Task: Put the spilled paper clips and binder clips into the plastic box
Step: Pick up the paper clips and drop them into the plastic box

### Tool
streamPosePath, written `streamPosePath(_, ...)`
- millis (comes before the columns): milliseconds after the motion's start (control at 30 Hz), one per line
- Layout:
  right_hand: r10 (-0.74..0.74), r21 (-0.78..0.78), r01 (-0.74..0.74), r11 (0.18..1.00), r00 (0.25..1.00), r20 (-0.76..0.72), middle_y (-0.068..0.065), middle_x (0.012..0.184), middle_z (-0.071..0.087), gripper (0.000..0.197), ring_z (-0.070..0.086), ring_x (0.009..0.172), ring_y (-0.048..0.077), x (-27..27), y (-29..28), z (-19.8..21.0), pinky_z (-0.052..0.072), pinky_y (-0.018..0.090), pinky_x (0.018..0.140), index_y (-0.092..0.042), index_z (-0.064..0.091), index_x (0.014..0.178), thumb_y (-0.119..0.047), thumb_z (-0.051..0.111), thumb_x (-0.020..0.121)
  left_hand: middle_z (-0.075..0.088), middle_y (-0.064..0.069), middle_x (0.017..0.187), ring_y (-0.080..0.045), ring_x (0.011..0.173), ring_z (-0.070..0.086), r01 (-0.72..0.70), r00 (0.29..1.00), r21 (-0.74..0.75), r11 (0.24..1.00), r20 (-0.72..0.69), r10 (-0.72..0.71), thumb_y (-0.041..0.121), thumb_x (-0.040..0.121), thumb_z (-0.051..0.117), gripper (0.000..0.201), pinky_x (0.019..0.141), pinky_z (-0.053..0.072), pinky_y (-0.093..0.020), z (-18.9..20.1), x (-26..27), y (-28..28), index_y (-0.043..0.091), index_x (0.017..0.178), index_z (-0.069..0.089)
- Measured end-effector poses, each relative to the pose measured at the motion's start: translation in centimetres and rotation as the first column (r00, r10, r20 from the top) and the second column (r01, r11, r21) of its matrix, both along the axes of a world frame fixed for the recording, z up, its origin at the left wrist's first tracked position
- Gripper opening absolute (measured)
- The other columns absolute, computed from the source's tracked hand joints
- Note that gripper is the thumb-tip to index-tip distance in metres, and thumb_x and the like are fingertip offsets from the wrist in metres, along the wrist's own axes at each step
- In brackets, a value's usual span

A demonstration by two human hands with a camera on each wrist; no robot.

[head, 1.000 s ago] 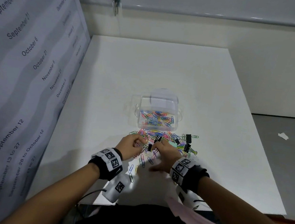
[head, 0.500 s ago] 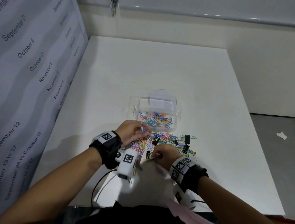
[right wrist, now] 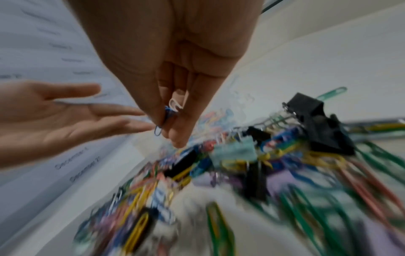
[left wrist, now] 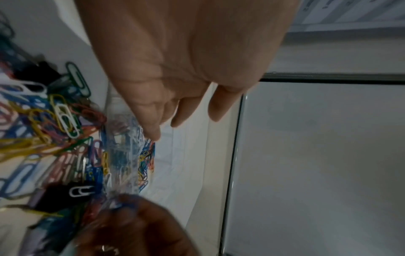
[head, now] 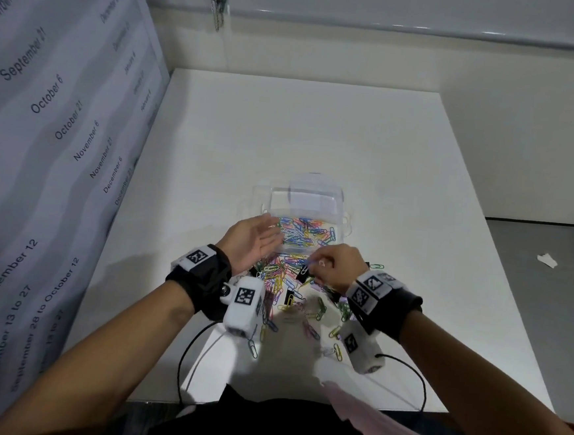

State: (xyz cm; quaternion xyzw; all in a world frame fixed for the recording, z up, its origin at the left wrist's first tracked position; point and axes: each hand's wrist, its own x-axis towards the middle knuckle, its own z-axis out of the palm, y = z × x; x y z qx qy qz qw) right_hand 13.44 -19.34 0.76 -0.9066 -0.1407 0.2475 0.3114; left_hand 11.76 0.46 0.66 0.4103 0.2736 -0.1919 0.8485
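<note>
A clear plastic box (head: pixel 342 218) stands mid-table with several coloured paper clips inside. Just in front of it lies a spilled pile of paper clips (head: pixel 281 275) and black binder clips (head: pixel 289 296). My left hand (head: pixel 260 237) hovers over the box's left near corner, palm up, fingers straight, holding nothing; the left wrist view shows its fingers (left wrist: pixel 153 121) above the box. My right hand (head: pixel 330 265) is raised over the pile near the box's front edge, pinching a blue and a white paper clip (right wrist: pixel 171 110) between thumb and fingers.
The white table (head: pixel 319 134) stretches far beyond the box. A calendar-printed panel (head: pixel 45 129) walls the left side. Loose clips (head: pixel 315 326) trail toward the table's near edge, where black cables (head: pixel 196 347) hang. A paper scrap (head: pixel 546 260) lies on the floor at right.
My left hand rose from the pile to the box and opened its fingers over it. My right hand lifted from the pile toward the box's front edge, pinching paper clips.
</note>
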Motion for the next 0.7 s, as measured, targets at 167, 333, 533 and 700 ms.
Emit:
streamPosePath(167, -0.205, 0.122, 0.199, 0.972, 0.978, 0.040, 0.009, 0.086, 0.073, 0.017, 0.067, 0.068, 0.018, 2.8, 0.7, 1.2, 0.058, 0.029, 0.070, -0.014, 0.072, 0.093, -0.008, 0.058, 0.085, 0.073, -0.009, 0.097, -0.015, 0.071, 0.071, 0.259, 0.955, 0.350, 0.900, 0.049, -0.294, 0.015, 0.096, 0.045, 0.021, 0.064, 0.059, -0.021, -0.2, -3.4, 0.7, 0.011, 0.108, 0.062)
streamPosePath(333, -0.225, 0.102, 0.214, 0.972, 0.967, 0.117, 0.006, 0.095, 0.071, 0.032, 0.066, 0.086, 0.021, 3.4, 0.5, 0.9, 0.049, 0.023, 0.065, -0.026, 0.072, 0.085, -0.001, 0.052, 0.080, 0.062, -0.005, 0.071, -0.008, 0.048, 0.052, 0.513, 0.805, 0.687, 0.515, -0.176, -0.566, 0.010, 0.090, 0.055, 0.011, 0.043, 0.041, -0.015, -2.4, -6.2, 1.9, 0.014, 0.080, 0.058)
streamPosePath(533, -0.189, 0.117, 0.179, 0.977, 0.979, 0.075, 0.001, 0.079, 0.068, 0.028, 0.063, 0.070, 0.017, 1.0, -1.2, 0.0, 0.043, 0.010, 0.055, -0.018, 0.072, 0.079, 0.000, 0.051, 0.078, 0.057, 0.004, 0.073, -0.009, 0.058, 0.052, 0.627, 0.633, 0.740, 0.243, -0.302, -0.713, 0.009, 0.071, 0.078, 0.029, 0.054, 0.045, -0.019, -4.0, -8.0, 2.5, 0.025, 0.082, 0.056)
streamPosePath(700, 0.071, 0.078, -0.080, 0.994, 0.992, 0.107, 0.007, 0.075, 0.070, 0.019, 0.051, 0.057, 0.009, -2.8, -2.6, -1.8, 0.040, 0.002, 0.058, -0.010, 0.074, 0.077, -0.001, 0.059, 0.070, 0.042, 0.002, 0.098, -0.015, 0.080, 0.050, 0.612, 0.515, 0.788, 0.065, -0.334, -0.789, 0.007, 0.060, 0.084, 0.075, 0.071, 0.053, -0.036, -3.6, -9.3, 1.2, 0.022, 0.122, 0.044)
